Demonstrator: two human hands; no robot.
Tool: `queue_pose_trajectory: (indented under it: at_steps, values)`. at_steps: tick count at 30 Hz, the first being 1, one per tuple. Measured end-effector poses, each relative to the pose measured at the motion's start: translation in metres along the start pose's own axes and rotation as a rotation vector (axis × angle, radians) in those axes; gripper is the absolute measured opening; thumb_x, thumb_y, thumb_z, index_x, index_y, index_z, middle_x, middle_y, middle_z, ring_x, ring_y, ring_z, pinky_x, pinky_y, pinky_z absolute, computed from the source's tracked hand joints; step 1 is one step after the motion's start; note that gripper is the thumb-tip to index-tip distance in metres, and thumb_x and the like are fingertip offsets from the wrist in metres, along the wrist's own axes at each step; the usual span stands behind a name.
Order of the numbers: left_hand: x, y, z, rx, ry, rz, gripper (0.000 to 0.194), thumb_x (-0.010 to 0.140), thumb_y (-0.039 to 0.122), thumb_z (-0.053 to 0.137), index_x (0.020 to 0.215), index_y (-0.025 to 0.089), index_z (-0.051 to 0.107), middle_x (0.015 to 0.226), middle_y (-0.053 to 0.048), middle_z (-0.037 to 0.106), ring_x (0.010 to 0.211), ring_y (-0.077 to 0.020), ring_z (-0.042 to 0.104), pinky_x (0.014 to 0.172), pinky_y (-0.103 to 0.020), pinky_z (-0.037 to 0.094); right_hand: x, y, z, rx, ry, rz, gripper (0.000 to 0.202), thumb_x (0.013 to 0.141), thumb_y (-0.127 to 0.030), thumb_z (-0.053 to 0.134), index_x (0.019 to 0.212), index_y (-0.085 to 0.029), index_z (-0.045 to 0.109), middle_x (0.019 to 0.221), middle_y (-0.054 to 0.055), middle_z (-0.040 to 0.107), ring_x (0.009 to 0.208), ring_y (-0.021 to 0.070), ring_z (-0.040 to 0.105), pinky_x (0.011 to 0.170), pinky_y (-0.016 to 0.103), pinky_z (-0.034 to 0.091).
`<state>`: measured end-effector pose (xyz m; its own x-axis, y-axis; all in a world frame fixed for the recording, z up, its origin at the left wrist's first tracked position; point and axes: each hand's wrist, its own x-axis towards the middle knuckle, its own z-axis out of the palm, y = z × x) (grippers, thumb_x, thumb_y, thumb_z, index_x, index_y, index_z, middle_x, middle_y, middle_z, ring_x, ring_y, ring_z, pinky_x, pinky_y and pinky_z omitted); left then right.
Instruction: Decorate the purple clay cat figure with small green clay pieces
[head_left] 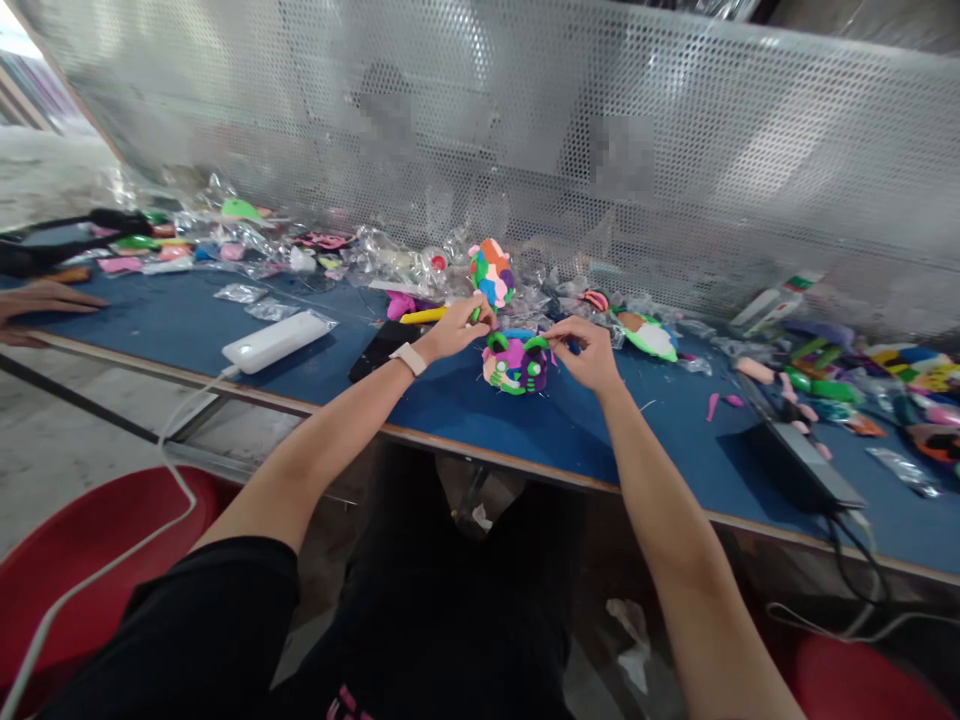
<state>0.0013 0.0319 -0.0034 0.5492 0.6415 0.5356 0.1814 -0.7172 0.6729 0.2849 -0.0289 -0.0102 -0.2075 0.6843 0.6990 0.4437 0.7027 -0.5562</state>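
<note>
A colourful modelling-clay animal head (517, 365) sits on the blue table in front of me, with green-rimmed ears, pale eyes and green stripes. My left hand (459, 328) is closed in a pinch at its upper left, and a small bit of green clay (475, 314) shows between the fingers. At the head's right ear, my right hand (589, 350) pinches with thumb and forefinger; whatever lies between those fingertips is too small to make out. Just behind stands a second clay figure (492, 272), patched in orange, pink, green and blue.
A black phone-like slab (381, 348) lies beside my left wrist. Further left are a white power strip (279, 342) with a cable and another person's hand (52, 297). Clay pieces and plastic wrappers line the perforated metal panel (480, 120). A black box (802, 465) stands at right.
</note>
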Motion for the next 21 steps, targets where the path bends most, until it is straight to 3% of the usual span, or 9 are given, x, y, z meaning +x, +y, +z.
queue_pose_trajectory:
  at_steps: [8, 13, 21]
  values:
    - [-0.0005, -0.0042, -0.0024, 0.088, 0.011, 0.002, 0.015, 0.081, 0.013, 0.052, 0.081, 0.023, 0.04, 0.086, -0.002, 0.059, 0.081, -0.0167, 0.055, 0.078, -0.034, 0.045, -0.0003, 0.0009, 0.0003, 0.007, 0.001, 0.01, 0.017, 0.091, -0.043, 0.074, 0.088, -0.027, 0.08, 0.092, 0.005, 0.08, 0.077, 0.0201, 0.072, 0.068, 0.038, 0.06]
    - [-0.0032, -0.0036, -0.0051, 0.166, 0.034, 0.009, 0.01, 0.091, 0.017, 0.046, 0.085, 0.023, 0.042, 0.081, -0.002, 0.052, 0.076, -0.0183, 0.047, 0.077, -0.036, 0.041, -0.0013, 0.0012, 0.0029, 0.005, -0.003, 0.012, 0.017, 0.09, -0.042, 0.074, 0.09, -0.026, 0.079, 0.089, 0.004, 0.079, 0.076, 0.0199, 0.072, 0.067, 0.037, 0.06]
    - [-0.0049, -0.0036, -0.0015, 0.248, 0.097, 0.029, 0.009, 0.097, 0.016, 0.04, 0.092, 0.024, 0.044, 0.083, -0.003, 0.054, 0.074, -0.0194, 0.052, 0.078, -0.038, 0.044, -0.0021, -0.0034, 0.0053, -0.039, 0.024, -0.023, 0.013, 0.092, -0.036, 0.071, 0.089, -0.026, 0.079, 0.089, 0.005, 0.078, 0.077, 0.021, 0.071, 0.065, 0.038, 0.059]
